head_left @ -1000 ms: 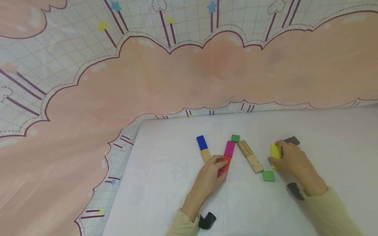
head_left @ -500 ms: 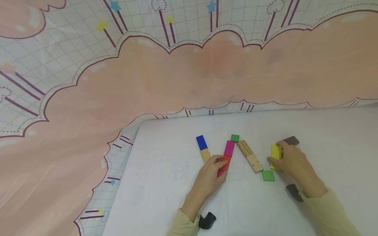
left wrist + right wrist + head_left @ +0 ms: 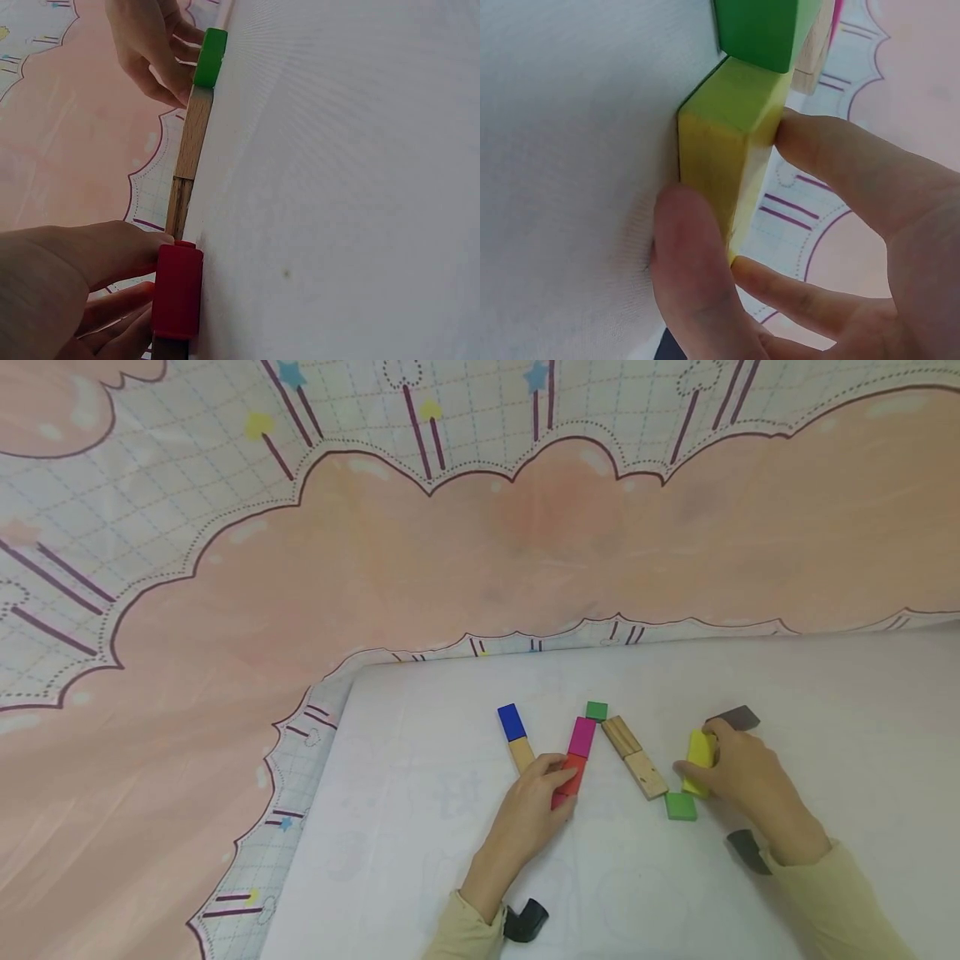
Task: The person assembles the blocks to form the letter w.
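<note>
My right hand (image 3: 742, 768) grips a yellow block (image 3: 700, 764) between thumb and fingers. In the right wrist view, one end of the yellow block (image 3: 712, 157) meets a green block (image 3: 757, 30). That green block (image 3: 681, 807) adjoins the lower of two plain wooden blocks (image 3: 647, 777) in the head view. My left hand (image 3: 525, 810) holds its fingers around the lower red blocks (image 3: 574, 762) of a slanted row, which partly hide under it. The left wrist view has a fingertip at the top edge of a red block (image 3: 178, 292). Above them lies a magenta block (image 3: 582, 737).
A smaller green block (image 3: 597, 710) tops the row. To the left lie a blue block (image 3: 512, 722) and a tan block (image 3: 521, 756), partly covered by my left hand. A dark grey block (image 3: 738, 718) lies behind my right hand. Everything rests on a white table (image 3: 390, 793).
My right hand has shifted the yellow block slightly toward me and left, its lower end now at the green block. The left hand has stayed in place.
</note>
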Action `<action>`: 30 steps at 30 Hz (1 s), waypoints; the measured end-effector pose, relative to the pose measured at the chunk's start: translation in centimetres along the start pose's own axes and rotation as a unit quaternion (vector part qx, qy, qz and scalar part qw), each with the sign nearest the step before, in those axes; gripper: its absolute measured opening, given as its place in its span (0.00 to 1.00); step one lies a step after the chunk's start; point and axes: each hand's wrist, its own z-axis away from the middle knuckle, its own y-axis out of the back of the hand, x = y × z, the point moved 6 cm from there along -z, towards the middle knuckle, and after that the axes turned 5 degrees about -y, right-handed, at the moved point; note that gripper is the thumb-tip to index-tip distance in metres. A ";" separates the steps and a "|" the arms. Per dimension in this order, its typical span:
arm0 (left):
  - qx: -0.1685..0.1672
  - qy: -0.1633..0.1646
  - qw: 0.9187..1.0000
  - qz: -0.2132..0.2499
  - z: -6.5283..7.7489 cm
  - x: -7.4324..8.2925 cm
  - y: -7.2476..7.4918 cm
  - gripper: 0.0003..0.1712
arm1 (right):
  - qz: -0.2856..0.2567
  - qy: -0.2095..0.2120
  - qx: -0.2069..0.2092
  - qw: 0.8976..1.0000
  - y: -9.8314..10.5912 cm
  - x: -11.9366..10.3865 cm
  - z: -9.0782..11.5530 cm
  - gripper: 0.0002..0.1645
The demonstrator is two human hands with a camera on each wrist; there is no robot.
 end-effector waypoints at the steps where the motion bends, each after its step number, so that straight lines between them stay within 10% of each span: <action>1: 0.000 0.000 1.000 0.000 0.0 0.0 0.0 0.20 | 0.000 0.000 0.000 1.000 0.0 0.0 0.0 0.45; 30: 0.004 -0.002 1.000 0.001 0.0 0.0 0.1 0.20 | 0.017 -0.008 0.018 1.000 1.0 0.0 -0.1 0.40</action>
